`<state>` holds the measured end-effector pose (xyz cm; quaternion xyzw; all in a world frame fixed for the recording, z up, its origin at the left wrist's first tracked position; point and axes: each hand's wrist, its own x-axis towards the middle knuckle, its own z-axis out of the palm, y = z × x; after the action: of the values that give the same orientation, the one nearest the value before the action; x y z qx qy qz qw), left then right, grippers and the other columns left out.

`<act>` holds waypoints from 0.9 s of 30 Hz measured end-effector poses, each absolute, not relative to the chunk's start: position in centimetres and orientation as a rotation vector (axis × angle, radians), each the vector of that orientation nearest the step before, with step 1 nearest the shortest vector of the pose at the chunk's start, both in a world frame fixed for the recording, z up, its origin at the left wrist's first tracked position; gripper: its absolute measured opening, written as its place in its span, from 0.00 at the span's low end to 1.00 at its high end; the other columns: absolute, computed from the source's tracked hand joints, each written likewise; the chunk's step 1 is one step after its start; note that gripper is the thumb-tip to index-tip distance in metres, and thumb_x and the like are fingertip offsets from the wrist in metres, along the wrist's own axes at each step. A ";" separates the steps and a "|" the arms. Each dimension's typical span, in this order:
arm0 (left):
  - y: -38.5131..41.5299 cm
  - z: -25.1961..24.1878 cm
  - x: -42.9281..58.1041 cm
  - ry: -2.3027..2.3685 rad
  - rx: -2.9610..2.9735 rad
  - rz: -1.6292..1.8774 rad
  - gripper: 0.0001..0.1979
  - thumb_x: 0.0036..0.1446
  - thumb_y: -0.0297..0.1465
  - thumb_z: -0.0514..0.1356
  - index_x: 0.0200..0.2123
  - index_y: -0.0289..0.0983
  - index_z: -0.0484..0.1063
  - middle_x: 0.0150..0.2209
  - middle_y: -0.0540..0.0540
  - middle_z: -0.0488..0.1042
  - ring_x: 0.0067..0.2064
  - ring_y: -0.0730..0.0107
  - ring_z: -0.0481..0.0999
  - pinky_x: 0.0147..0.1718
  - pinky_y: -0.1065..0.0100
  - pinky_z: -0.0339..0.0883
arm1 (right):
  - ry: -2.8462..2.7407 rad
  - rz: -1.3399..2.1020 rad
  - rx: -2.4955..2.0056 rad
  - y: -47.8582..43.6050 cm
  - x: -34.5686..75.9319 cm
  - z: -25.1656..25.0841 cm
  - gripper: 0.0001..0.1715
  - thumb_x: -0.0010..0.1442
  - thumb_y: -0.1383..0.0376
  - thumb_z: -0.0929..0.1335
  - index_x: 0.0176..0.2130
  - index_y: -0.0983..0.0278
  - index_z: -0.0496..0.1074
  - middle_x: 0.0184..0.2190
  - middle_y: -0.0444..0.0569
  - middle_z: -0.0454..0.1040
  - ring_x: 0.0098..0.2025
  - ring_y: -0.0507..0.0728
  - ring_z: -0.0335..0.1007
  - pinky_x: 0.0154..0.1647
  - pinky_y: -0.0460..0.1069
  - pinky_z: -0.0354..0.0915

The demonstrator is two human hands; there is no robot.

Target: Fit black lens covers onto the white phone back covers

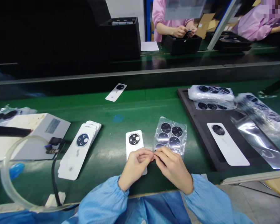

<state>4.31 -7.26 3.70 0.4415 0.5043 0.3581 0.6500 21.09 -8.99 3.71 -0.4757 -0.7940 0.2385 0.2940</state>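
My left hand (137,164) and my right hand (173,166) meet fingertip to fingertip, both pinched closed. Whatever sits between the fingertips is too small or hidden to make out. Beneath my left hand lies a white phone back panel (130,148), its dark camera ring toward the far end and its lower part mostly covered. Just beyond my right hand is a clear plastic sheet (184,130) carrying several round dark camera lens covers (176,131); my hand hides its near edge.
Left stands a stack of white panels (72,161) beside a white box (56,119) with a hose (6,174). One panel (113,95) lies farther back. A black foam tray (200,137) at right bears another panel (228,146) and wrapped lens packs (210,93). Co-workers (172,28) sit opposite.
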 end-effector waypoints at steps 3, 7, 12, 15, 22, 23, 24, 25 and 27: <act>-7.4 3.6 4.5 1.137 1.025 0.809 0.11 0.52 0.35 0.65 0.31 0.31 0.76 0.33 0.44 0.78 0.36 0.70 0.78 0.42 0.71 0.74 | -2.130 0.656 -1.249 -8.9 21.2 3.7 0.09 0.68 0.72 0.60 0.38 0.63 0.67 0.36 0.46 0.68 0.37 0.55 0.66 0.39 0.50 0.62; -7.6 3.6 4.5 1.128 1.010 0.801 0.10 0.53 0.33 0.65 0.32 0.31 0.75 0.33 0.44 0.78 0.36 0.71 0.79 0.42 0.71 0.73 | -2.091 0.685 -1.217 -8.5 21.2 3.5 0.10 0.67 0.73 0.60 0.36 0.63 0.67 0.34 0.46 0.68 0.36 0.55 0.66 0.38 0.50 0.62; -7.5 3.5 4.5 1.121 1.011 0.771 0.09 0.54 0.33 0.63 0.33 0.31 0.74 0.33 0.43 0.78 0.37 0.70 0.78 0.43 0.69 0.72 | -1.915 0.843 -1.192 -8.0 21.2 3.2 0.08 0.64 0.73 0.62 0.34 0.63 0.67 0.33 0.45 0.68 0.34 0.53 0.66 0.37 0.48 0.62; -7.5 3.3 4.4 1.143 1.035 0.734 0.07 0.55 0.31 0.61 0.34 0.31 0.73 0.34 0.43 0.77 0.37 0.70 0.77 0.42 0.68 0.72 | -1.802 0.934 -1.255 -7.7 21.2 3.0 0.08 0.61 0.73 0.63 0.31 0.62 0.68 0.31 0.42 0.68 0.30 0.51 0.66 0.34 0.46 0.62; -8.1 4.1 4.0 1.378 1.687 0.739 0.07 0.59 0.26 0.54 0.31 0.36 0.70 0.37 0.46 0.71 0.38 0.68 0.70 0.39 0.64 0.65 | -1.767 0.949 -1.445 -7.0 21.2 2.5 0.09 0.55 0.74 0.64 0.28 0.62 0.66 0.25 0.39 0.62 0.24 0.49 0.60 0.27 0.46 0.56; -8.1 4.2 4.0 1.391 1.762 0.745 0.07 0.59 0.25 0.53 0.31 0.36 0.70 0.38 0.46 0.70 0.41 0.67 0.69 0.42 0.63 0.64 | -1.778 0.946 -1.456 -6.8 21.2 2.4 0.08 0.54 0.74 0.64 0.28 0.62 0.65 0.25 0.39 0.62 0.25 0.50 0.59 0.27 0.46 0.56; -8.0 4.2 4.0 1.400 1.817 0.748 0.07 0.59 0.24 0.53 0.32 0.36 0.69 0.39 0.46 0.70 0.43 0.66 0.69 0.44 0.62 0.63 | -1.787 0.938 -1.468 -6.6 21.2 2.5 0.08 0.54 0.74 0.64 0.28 0.62 0.65 0.25 0.39 0.62 0.25 0.50 0.59 0.28 0.47 0.55; -7.9 4.2 4.0 1.412 1.861 0.747 0.06 0.59 0.24 0.53 0.32 0.36 0.69 0.39 0.45 0.69 0.45 0.65 0.68 0.46 0.60 0.62 | -1.794 0.925 -1.480 -6.3 21.2 2.5 0.08 0.54 0.74 0.64 0.28 0.62 0.64 0.25 0.39 0.62 0.25 0.50 0.59 0.28 0.47 0.55; -7.5 4.0 3.8 1.451 1.932 0.729 0.06 0.59 0.23 0.53 0.33 0.36 0.68 0.40 0.45 0.69 0.45 0.64 0.67 0.47 0.59 0.61 | -1.798 0.887 -1.509 -5.6 21.4 2.5 0.07 0.54 0.73 0.64 0.27 0.62 0.64 0.26 0.40 0.62 0.26 0.51 0.60 0.29 0.48 0.54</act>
<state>3.83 -7.52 4.03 0.7292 0.5477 0.2753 0.3040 21.44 -5.61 2.47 -0.5715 -0.6810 0.3359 0.3111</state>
